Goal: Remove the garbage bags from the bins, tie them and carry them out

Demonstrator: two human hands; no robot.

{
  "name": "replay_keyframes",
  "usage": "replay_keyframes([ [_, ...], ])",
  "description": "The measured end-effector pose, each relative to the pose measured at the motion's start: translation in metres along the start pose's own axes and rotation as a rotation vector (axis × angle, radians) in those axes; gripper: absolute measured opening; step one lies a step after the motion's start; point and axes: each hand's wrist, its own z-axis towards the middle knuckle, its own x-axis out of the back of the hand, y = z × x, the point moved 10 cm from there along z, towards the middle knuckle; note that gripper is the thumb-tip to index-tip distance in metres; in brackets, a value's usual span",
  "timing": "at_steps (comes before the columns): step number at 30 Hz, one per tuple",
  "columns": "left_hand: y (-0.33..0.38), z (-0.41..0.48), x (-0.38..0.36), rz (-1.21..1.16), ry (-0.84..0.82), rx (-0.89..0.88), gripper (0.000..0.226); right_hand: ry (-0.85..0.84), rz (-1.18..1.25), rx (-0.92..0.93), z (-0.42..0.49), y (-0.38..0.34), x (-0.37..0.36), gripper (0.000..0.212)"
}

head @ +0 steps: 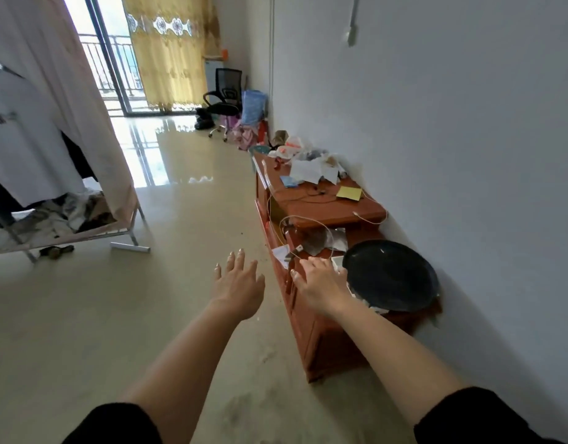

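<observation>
My left hand (239, 283) is stretched forward over the floor, fingers spread, holding nothing. My right hand (317, 280) reaches over the near end of the low red-brown wooden cabinet (321, 334), fingers apart, close to a white cable and the rim of a round black pan (389, 275). A green bin (258, 151) shows only its rim past the far end of the cabinet, with white and red plastic bags (290, 145) heaped right behind it. No garbage bag is in either hand.
Papers, a yellow note (349, 192) and white cables litter the cabinet top against the right wall. A clothes rack (52, 187) with hanging garments stands at the left. A black office chair (225, 97), bags and a balcony door with a yellow curtain lie far ahead. Glossy floor runs between.
</observation>
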Motion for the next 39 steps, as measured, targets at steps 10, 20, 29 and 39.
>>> replay_keyframes([
  [10,-0.159,0.224,0.081,-0.03,0.059,0.131,0.051,-0.02,-0.017,0.113,0.268,-0.133,0.014,0.054],
  [20,-0.354,0.471,0.15,-0.023,0.068,0.14,0.051,-0.011,-0.045,0.104,0.546,-0.282,0.005,0.057],
  [29,-0.481,0.683,0.213,-0.018,0.049,0.159,0.052,-0.034,-0.101,0.109,0.772,-0.375,0.016,0.058],
  [39,-0.57,0.957,0.251,-0.032,0.063,0.207,0.053,-0.023,-0.103,0.143,1.078,-0.419,0.04,0.058],
])
